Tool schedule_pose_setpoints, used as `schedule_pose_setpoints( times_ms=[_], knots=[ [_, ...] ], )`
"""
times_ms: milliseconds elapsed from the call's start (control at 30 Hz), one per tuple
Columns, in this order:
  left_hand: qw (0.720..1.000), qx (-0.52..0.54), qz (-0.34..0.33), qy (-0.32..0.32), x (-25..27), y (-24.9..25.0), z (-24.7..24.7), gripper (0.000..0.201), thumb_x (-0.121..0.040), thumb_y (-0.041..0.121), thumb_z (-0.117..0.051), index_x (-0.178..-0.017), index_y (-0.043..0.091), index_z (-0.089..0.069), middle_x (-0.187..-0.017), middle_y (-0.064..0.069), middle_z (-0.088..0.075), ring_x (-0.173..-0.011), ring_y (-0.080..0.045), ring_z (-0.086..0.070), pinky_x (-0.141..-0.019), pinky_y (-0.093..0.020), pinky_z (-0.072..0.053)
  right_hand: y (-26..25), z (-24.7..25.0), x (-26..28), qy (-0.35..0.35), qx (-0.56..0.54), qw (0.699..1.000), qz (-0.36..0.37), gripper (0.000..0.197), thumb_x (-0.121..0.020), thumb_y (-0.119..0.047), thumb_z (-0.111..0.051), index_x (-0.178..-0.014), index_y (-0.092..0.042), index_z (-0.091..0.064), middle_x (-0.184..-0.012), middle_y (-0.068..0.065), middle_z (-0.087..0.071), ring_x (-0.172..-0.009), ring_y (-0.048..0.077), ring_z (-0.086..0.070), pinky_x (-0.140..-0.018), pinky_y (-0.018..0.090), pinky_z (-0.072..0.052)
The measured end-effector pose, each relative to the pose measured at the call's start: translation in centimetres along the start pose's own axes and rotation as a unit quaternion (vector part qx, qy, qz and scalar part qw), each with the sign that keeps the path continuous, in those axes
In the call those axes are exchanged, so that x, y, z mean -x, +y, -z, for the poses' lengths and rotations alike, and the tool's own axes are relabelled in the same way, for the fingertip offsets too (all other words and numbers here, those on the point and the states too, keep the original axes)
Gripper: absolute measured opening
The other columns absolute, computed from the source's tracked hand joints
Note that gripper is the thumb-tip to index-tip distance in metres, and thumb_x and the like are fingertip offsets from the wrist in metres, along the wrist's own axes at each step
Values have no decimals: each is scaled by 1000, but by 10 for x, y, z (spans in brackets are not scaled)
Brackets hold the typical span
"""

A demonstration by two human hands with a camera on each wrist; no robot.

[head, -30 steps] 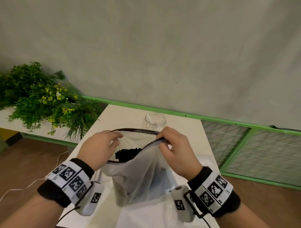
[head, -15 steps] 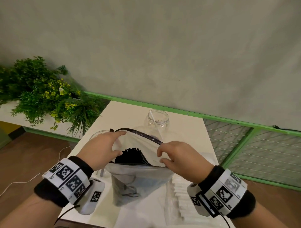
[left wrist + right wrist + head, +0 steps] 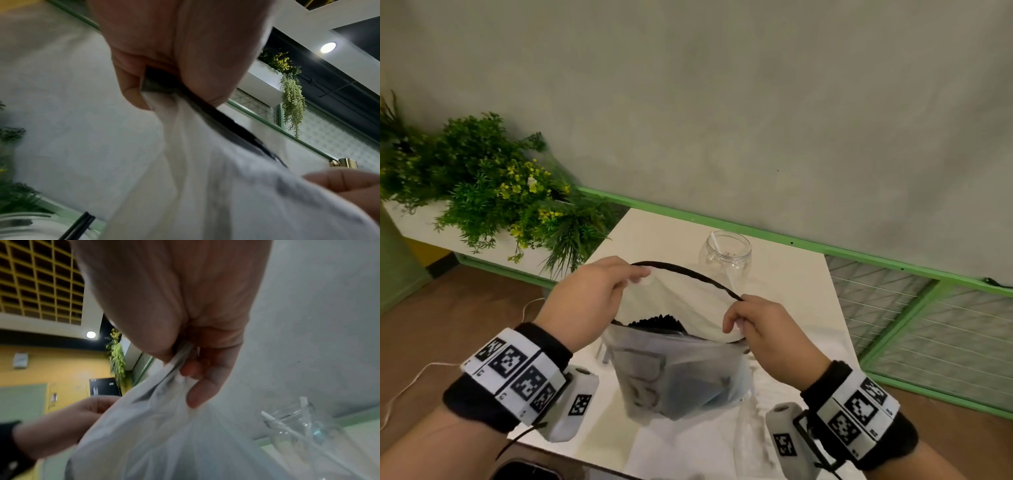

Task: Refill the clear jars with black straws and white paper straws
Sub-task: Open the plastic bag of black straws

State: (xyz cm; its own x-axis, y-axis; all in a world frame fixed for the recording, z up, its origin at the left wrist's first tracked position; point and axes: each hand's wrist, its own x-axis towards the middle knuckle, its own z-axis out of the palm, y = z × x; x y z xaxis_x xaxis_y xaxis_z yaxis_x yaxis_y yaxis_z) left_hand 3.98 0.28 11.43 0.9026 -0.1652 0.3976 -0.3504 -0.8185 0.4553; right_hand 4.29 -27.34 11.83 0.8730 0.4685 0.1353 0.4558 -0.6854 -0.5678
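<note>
Both hands hold a frosted plastic zip bag (image 3: 678,373) upright over the white table (image 3: 784,284), its mouth pulled wide. Left hand (image 3: 589,301) pinches the black zip strip at the far-left rim between thumb and curled fingers; the left wrist view shows the strip clamped under the thumb. Right hand (image 3: 767,329) pinches the right end of the rim, fingers curled over the plastic, confirmed in the right wrist view.

Step in hand, as I judge it: opening the bag to get straws out. To do it well, keep the rim taut and the bag vertical so the bundle doesn't spill, then free one hand and lift the straws as a bunch by their tops, not one by one. Risk: the thin plastic slips out of a one-hand pinch and the bag sags.

Contents: black straws (image 3: 654,322) stand inside the bag, tips just below the opening. Clear jar (image 3: 726,255) sits beyond the bag on the table, nearly empty, with one or two white paper straws (image 3: 275,420) leaning in it. Another pack, whitish, lies on the table under the right wrist; contents unclear. Green plants (image 3: 493,198) to the left.
</note>
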Motion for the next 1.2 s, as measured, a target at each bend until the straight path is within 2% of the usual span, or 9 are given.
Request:
schedule_pose_setpoints(
  times_ms=[100, 233, 400, 567, 667, 767, 867, 967, 1200],
  knots=[
    [999, -27, 5, -29, 5, -2, -5, 41, -94, 4, -46, -113, 31, -70, -110, 17, -65, -97, -8, -62, -77, -23, -48, 12, -12, 2, -4, 84, 996, -8, 19, -93, -9, -47, -87, -13, -65, -77, -21, -39, -63, -5, -43, -67, 20, -32],
    [997, -34, 11, -75, 9, 5, -11, 52, -90, 7, -47, -137, 28, -50, -133, 11, -53, -114, -13, -55, -85, -21, -44, 12, -17, 7, -16, 157, 987, 1, 13, -89, -30, -59, -98, -20, -60, -83, -16, -44, -76, 8, -47, -66, 22, -31],
    [959, -95, 65, -260, 11, 12, -12, 92, -81, 28, -55, -153, 27, 1, -157, 7, -12, -128, -22, -42, -88, -26, -41, 14, -28, 18, 21, 262, 963, 66, 48, -56, 6, -64, -95, -23, -63, -96, -3, -54, -77, 19, -54, -51, 23, -35],
    [947, 6, 110, -303, 11, 11, -20, 95, -78, 25, -47, -152, 29, 11, -161, 6, -1, -140, -24, -30, -103, -25, -31, 9, -35, 27, 7, 339, 918, 204, 47, -79, -6, -34, -111, -28, -61, -141, -2, -48, -126, 29, -46, -94, 41, -40],
    [934, 82, 133, -322, 11, 15, -24, 88, -89, 6, -47, -152, 27, 11, -162, 2, -5, -145, -15, -20, -102, -16, -24, 25, -48, 27, -21, 356, 917, 176, 37, -78, -11, -41, -95, -30, -68, -115, -12, -65, -119, 28, -57, -93, 43, -46],
    [927, 121, 157, -320, 15, 16, -30, 84, -90, 2, -43, -153, 29, 4, -159, -6, -20, -142, -19, -29, -104, -22, -30, 36, -57, 24, 5, 308, 946, 106, 42, -61, -5, -56, -98, -21, -68, -83, -6, -65, -79, 21, -60, -65, 29, -53],
    [926, 163, 180, -288, 20, 8, -39, 85, -82, 4, -42, -151, 38, -7, -149, -11, -40, -115, -21, -50, -100, -37, -44, 34, -58, 21, 45, 219, 973, 53, 37, -78, -24, -47, -110, -15, -63, -87, -2, -66, -76, 17, -56, -74, 20, -43],
    [916, 224, 214, -256, 23, 2, -52, 74, -88, 0, -41, -150, 33, -20, -143, 0, -44, -128, -13, -40, -87, -12, -40, 36, -62, 21, 28, 102, 994, 30, 41, -85, -33, -60, -123, -20, -56, -113, -3, -64, -97, 17, -57, -85, 15, -35],
    [887, 310, 306, -153, 24, -3, -68, 48, -90, 24, -54, -137, 24, -48, -119, 13, -53, -114, -5, -48, -90, -16, -38, 45, -70, 28, 51, 219, 958, 176, 33, -73, -7, -42, -87, -23, -66, -84, -8, -50, -68, 14, -46, -48, 22, -35]
  ],
)
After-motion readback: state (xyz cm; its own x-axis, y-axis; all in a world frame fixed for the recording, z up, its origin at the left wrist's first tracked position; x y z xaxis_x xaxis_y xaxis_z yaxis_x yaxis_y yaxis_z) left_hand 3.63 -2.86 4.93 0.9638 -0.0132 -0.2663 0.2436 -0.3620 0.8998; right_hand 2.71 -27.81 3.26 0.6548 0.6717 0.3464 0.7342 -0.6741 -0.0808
